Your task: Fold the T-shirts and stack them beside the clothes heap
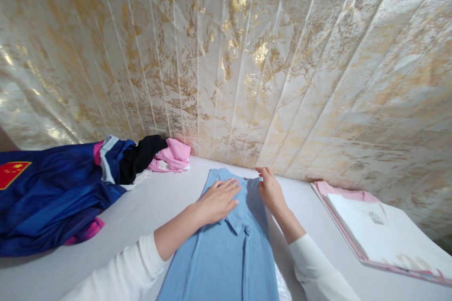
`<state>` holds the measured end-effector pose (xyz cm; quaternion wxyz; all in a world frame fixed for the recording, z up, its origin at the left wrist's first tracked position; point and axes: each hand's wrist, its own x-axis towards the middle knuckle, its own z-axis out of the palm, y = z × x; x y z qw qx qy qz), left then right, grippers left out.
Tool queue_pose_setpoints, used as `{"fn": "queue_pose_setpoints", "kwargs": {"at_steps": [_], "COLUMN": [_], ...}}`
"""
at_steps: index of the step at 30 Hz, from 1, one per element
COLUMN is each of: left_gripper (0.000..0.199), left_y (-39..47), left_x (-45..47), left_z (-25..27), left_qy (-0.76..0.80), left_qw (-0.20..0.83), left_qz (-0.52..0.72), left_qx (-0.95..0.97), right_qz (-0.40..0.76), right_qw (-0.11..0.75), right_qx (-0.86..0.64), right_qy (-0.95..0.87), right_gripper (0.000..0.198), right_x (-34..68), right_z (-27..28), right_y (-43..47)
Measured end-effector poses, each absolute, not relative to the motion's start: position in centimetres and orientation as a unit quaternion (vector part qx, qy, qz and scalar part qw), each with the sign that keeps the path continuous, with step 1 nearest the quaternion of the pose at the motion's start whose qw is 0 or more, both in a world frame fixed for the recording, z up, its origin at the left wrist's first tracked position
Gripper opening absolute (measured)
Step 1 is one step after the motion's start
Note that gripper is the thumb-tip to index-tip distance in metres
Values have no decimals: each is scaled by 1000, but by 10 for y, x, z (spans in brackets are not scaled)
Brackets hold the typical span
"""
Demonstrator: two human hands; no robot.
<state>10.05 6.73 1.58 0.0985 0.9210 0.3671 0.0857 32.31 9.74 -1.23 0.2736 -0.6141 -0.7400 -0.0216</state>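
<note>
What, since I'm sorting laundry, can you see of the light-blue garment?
The light-blue garment looks like soft, plain cloth, with a knot-like bunch and long lengthwise creases. It lies spread over the white surface, narrower at the far end, its near end out of view. The left hand rests flat on it; the right hand is at its right edge, contact unclear.

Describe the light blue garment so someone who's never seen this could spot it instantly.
Start at the gold-patterned wall covering and drop to the pale surface at its foot. Midway between the dark blue clothing and the folded white-and-pink stack lies the light blue garment, under the left hand. Unlike its neighbours, it is plain light blue, with a knot-like bunch on top.
</note>
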Motion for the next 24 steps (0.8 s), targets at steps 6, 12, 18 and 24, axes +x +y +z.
{"fn": "queue_pose_setpoints", "kwargs": {"at_steps": [6, 12, 18, 24], "left_gripper": [51, 52, 54, 50], "left_y": [78, 86, 92, 94], "left_x": [91, 89, 87, 88], "left_z": [-2, -11, -15, -18], "left_qy": [410, 451, 468, 475], "left_qw": [86, 65, 69, 76], "left_qz": [89, 119, 139, 161], "left_qx": [904, 882, 870, 862], "right_qz": [7, 12, -5, 8], "right_qw": [174, 120, 110, 75], "right_qx": [-654, -695, -674, -675], "right_qy": [-736, -709, -730, -734], "right_gripper": [53, 62, 67, 64], "right_x": [292, 295, 276, 283], "right_z": [-30, -18, -10, -22], "right_y": [69, 82, 63, 41]}}
